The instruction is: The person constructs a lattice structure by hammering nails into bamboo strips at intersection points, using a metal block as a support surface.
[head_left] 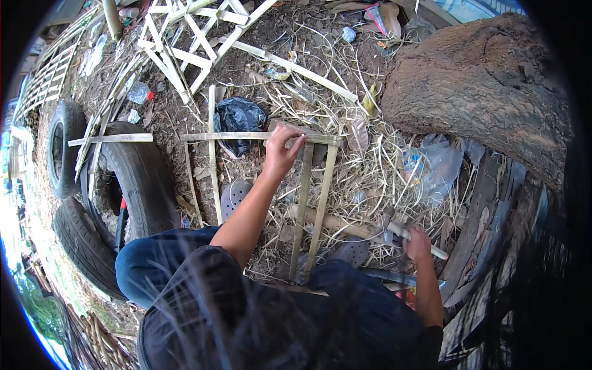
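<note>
My left hand [283, 149] is closed in a pinch over a flat bamboo slat [237, 135], near its right end. Whatever its fingertips hold is too small to make out. Two long bamboo strips [320, 206] run from that end back toward my knees, and another strip [213, 166] crosses the slat farther left. My right hand [419, 244] grips the pale handle of a hammer [399, 230], low on the right. The dark hammer head lies toward the left, over a thick bamboo piece [345, 226] on the ground.
A thick tree trunk [475, 80] leans in at the right, with clear plastic [439, 169] below it. Old tyres [139, 179] stand at the left. A lattice of bamboo strips [191, 43] lies beyond, and a black plastic bag [240, 120] sits behind the slat. Shavings litter the soil.
</note>
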A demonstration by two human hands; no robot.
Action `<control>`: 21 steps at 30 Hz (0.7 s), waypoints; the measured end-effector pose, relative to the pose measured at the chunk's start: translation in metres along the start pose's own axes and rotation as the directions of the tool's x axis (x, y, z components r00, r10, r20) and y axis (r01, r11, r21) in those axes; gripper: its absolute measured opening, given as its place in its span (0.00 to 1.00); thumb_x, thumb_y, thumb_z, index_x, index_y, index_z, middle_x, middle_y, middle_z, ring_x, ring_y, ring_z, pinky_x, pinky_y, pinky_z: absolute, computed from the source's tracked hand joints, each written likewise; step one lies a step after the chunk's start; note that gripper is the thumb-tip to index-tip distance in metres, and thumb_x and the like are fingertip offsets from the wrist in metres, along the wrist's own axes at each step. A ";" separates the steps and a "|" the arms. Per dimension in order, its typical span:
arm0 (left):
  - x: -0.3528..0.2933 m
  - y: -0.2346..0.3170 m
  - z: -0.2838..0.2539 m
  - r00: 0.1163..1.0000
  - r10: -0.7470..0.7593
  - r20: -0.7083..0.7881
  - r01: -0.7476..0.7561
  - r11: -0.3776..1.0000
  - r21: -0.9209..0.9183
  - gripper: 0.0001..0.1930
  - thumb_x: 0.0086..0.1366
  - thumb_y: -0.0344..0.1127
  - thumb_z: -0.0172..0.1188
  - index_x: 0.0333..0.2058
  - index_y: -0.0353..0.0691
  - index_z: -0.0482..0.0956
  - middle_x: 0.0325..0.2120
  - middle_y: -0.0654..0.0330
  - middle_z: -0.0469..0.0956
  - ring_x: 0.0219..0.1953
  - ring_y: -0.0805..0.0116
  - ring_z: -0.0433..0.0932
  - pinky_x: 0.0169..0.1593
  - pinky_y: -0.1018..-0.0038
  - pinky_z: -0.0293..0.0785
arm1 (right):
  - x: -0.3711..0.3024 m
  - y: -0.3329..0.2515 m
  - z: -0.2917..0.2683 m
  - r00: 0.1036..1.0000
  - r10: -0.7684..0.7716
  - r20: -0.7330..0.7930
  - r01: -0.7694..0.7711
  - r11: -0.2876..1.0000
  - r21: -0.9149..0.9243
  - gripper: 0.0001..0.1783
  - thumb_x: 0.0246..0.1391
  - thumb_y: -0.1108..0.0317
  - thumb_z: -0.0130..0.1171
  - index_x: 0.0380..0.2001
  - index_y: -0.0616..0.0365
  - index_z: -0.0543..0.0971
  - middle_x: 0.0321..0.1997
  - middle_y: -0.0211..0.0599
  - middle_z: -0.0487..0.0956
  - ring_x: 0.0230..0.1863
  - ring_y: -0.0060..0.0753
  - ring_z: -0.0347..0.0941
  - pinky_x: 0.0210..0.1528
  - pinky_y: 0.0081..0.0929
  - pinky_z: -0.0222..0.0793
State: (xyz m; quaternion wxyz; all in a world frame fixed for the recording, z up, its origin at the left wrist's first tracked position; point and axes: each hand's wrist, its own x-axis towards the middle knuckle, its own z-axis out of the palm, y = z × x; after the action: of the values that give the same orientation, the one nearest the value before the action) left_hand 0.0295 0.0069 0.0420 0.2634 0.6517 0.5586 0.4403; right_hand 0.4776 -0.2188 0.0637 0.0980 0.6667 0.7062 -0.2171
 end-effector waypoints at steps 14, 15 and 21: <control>-0.010 -0.018 0.026 0.997 -0.076 -0.025 0.074 0.995 -0.060 0.05 0.51 0.26 0.69 0.27 0.35 0.81 0.23 0.57 0.78 0.30 0.60 0.75 0.36 0.68 0.71 | -0.003 -0.014 -0.004 0.974 0.179 0.141 -0.175 0.984 -0.043 0.21 0.41 0.64 0.67 0.41 0.57 0.78 0.43 0.46 0.79 0.45 0.51 0.75 0.47 0.42 0.72; -0.010 -0.018 0.027 0.997 -0.074 -0.023 0.073 0.995 -0.064 0.05 0.51 0.26 0.69 0.27 0.35 0.81 0.23 0.57 0.78 0.30 0.60 0.75 0.36 0.68 0.71 | -0.003 -0.014 -0.005 0.973 0.184 0.139 -0.179 0.983 -0.044 0.21 0.41 0.64 0.67 0.41 0.57 0.78 0.43 0.46 0.79 0.45 0.51 0.75 0.47 0.42 0.72; -0.010 -0.022 0.032 0.997 -0.061 -0.038 0.059 0.997 -0.051 0.05 0.52 0.26 0.69 0.27 0.34 0.81 0.23 0.58 0.78 0.30 0.62 0.75 0.38 0.69 0.71 | -0.012 -0.014 -0.005 0.979 0.190 0.076 -0.190 0.982 -0.008 0.18 0.41 0.64 0.67 0.38 0.57 0.79 0.35 0.50 0.80 0.39 0.54 0.77 0.43 0.45 0.73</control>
State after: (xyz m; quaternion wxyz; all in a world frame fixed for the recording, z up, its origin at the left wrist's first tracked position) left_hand 0.0468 0.0076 0.0057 0.2815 0.6190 0.5721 0.4586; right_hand 0.4660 -0.2275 0.0753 0.1455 0.7224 0.6350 -0.2320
